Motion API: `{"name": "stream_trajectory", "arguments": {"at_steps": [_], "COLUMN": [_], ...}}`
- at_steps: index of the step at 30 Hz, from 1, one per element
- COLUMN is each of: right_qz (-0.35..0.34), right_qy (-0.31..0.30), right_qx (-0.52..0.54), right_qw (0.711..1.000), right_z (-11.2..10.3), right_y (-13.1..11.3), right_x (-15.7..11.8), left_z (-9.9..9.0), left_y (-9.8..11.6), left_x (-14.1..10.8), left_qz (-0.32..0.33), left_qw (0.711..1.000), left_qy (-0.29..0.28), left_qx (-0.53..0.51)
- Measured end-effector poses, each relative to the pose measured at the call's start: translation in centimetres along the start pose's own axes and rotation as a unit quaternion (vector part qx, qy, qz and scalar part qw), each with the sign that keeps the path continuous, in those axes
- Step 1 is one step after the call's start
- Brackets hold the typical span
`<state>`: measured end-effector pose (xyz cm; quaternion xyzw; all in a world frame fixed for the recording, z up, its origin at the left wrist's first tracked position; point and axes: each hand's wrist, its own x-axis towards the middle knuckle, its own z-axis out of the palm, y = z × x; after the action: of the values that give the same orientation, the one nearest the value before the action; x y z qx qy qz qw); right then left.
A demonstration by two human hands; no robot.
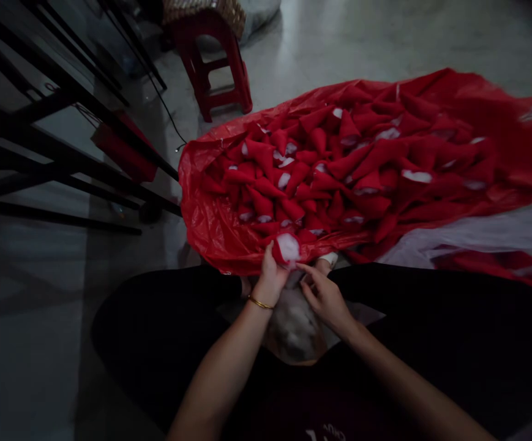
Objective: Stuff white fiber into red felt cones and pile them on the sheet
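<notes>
The left hand (pixel 272 278) has its thumb and fingers closed around a small red cloth piece (pixel 277 252), its mouth turned up and packed with white stuffing (pixel 288 247). The right hand (pixel 325 300) sits just beside it, forefinger reaching to the lower edge of the stuffing and thumb curled below; whether those fingertips pinch a wisp cannot be told. The held piece lies at the near edge of a crumpled red plastic bag (pixel 208 245), whose rim runs directly behind the grip. Nearer than the grip, room is narrow: dark-clothed knees (pixel 155 331) flank the forearms, and the right wrist passes close to the leg on that side. Off to the left, the black bars of a metal frame (pixel 70 92) reach almost to the bag's edge, while bare floor (pixel 362 43) spreads beyond the bag's far side. Spread out ahead and to the right of the grip, the bag carries a heap of red cones (pixel 302 171), many showing white at their wide ends. Just below the hands, between the knees, sits a mass of white fluff (pixel 293 321), its container too dim to identify. Far ahead and left, a red stool (pixel 204 27) bears a woven basket (pixel 206 9), contents out of sight.
</notes>
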<state>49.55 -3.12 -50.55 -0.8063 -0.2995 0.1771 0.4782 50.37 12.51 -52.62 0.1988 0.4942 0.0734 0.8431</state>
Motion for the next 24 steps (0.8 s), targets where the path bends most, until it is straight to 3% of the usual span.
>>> {"name": "stream_trajectory", "arguments": {"at_steps": [4, 9, 12, 14, 17, 20, 24], "right_qz": [-0.045, -0.028, -0.003, -0.013, -0.017, 0.051, 0.153], "right_qy": [-0.005, -0.171, -0.212, -0.201, -0.118, -0.027, -0.040], "right_qx": [-0.036, -0.105, -0.106, -0.083, -0.018, 0.053, 0.180], "right_qw": [0.998, 0.979, 0.971, 0.976, 0.993, 0.997, 0.971], "right_z": [1.2, 1.9, 2.0, 1.8, 1.1, 0.4, 0.7], "right_y": [0.8, 3.3, 4.2, 4.5, 4.4, 3.8, 2.4], "right_x": [1.7, 3.1, 3.6, 3.8, 3.8, 3.8, 3.9], "left_z": [0.1, 0.4, 0.3, 0.3, 0.5, 0.6, 0.1], "left_y": [-1.0, -1.7, -2.0, -1.9, -1.4, -0.6, 0.0], "left_x": [-0.4, -1.2, -1.7, -1.8, -1.8, -1.2, 0.1], "left_qz": [-0.010, 0.048, 0.076, 0.084, 0.075, 0.070, 0.098], "left_qw": [0.999, 0.999, 0.995, 0.993, 0.990, 0.986, 0.989], "left_qy": [-0.005, -0.019, -0.048, -0.067, -0.104, -0.129, -0.075], "left_qx": [-0.042, -0.011, 0.031, 0.049, 0.063, 0.075, 0.082]}}
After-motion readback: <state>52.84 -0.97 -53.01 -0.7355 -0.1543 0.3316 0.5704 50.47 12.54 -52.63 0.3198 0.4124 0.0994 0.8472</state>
